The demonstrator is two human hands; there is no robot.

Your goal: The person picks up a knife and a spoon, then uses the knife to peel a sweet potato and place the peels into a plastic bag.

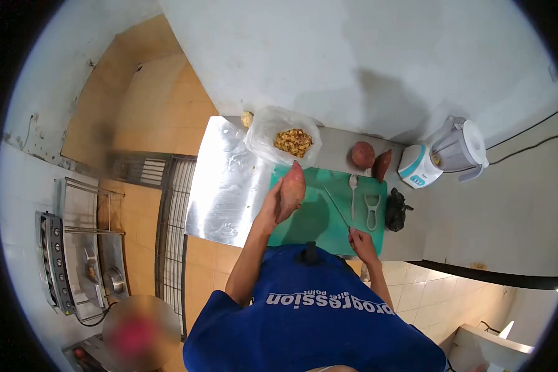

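Observation:
My left hand (271, 206) is wrapped round a reddish sweet potato (292, 189), held upright above the left part of the green cutting board (279, 232). In my right hand (363, 243), at the board's front right, is the handle of a knife (337, 206), its thin blade slanting up and left over the board. Right of the blade lie a spoon (353, 192) and a Y-shaped peeler (372, 211). Just beyond the sweet potato's tip sits an open clear plastic bag (263, 136) with brown-yellow chopped pieces (293, 142) in it.
Behind the board rest a round reddish tuber (363, 154) and another sweet potato (382, 165). A white and teal blender (418, 166) stands at right, near a black plastic bag (398, 209). A pale lump (247, 118) lies by the wall. Leftward are a metal sheet (220, 186) and a stove (57, 263).

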